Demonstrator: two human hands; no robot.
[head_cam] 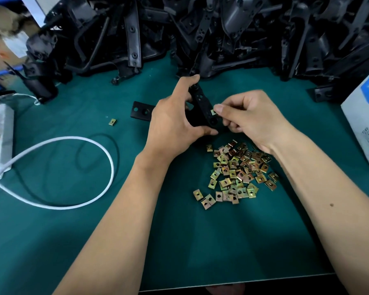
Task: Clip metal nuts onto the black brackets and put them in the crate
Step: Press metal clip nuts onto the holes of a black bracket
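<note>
One black bracket (201,107) is sitting above the green table (73,231); I am gripping it in my left hand (175,124), while my right hand (249,118) is pinching a metal nut (213,112) against its edge. Loose nuts (237,173) are lying just below.

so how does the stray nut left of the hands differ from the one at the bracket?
The stray nut lies flat and alone on the green mat, touching nothing. The pinched nut is held in the right hand against the black bracket, which the left hand grips, and is mostly hidden. Both look like brassy metal.
</note>
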